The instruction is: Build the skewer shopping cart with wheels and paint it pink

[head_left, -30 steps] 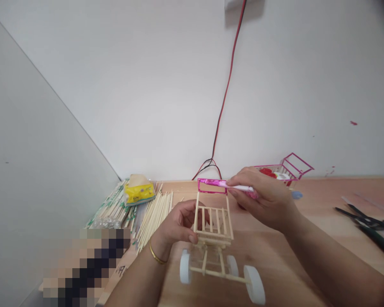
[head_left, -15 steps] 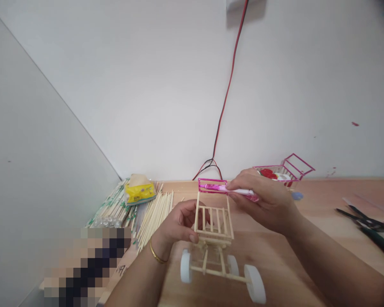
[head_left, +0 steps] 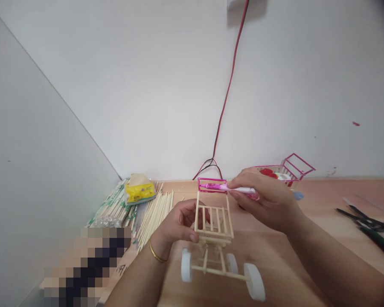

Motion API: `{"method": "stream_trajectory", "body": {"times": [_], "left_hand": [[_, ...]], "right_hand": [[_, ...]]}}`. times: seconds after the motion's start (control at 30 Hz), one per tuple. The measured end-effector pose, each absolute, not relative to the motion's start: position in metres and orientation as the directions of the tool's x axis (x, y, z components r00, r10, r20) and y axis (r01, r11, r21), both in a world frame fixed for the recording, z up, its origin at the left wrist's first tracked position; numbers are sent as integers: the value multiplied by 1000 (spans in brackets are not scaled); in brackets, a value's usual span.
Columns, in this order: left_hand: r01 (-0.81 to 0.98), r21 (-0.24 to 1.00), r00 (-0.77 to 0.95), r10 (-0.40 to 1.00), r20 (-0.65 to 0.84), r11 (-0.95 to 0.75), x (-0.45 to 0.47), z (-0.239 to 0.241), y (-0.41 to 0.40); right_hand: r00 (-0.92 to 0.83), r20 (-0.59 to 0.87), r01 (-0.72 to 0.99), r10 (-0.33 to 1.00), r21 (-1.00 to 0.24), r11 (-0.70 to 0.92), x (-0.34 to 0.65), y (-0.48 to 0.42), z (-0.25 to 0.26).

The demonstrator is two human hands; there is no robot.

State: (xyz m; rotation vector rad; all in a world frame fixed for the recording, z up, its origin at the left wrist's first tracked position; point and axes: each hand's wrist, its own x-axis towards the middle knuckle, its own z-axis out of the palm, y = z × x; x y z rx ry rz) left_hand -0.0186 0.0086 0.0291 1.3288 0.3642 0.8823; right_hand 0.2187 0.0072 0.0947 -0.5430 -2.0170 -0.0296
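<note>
Both hands are engaged on the stick cart [head_left: 213, 232], which sits tilted over the wooden table [head_left: 307, 238] with its white wheels [head_left: 255, 281] toward me. My left hand [head_left: 179, 224] is closed around the cart's left side, thumb on the lower rail. My right hand [head_left: 267, 200] pinches a pink-stained brush [head_left: 240, 189], tip resting on the cart's pink top rail [head_left: 212, 186]. Loose sticks [head_left: 153, 213] and a yellow packet [head_left: 139, 192] lie to the left. A pink frame [head_left: 289, 167] stands just behind my right hand. Pliers [head_left: 371, 228] lie far right.
</note>
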Motion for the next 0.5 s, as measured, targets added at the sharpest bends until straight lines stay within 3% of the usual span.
{"method": "stream_trajectory", "body": {"times": [0.27,0.5], "left_hand": [[-291,948,529,803,273,-131,-20,25,8],[-269,950,586,755,294,-161,-19,26,9]], "right_hand": [[-377,808,488,453,-242,838,228,2,101],[-394,816,463,423,-222,858,221,2,98]]}}
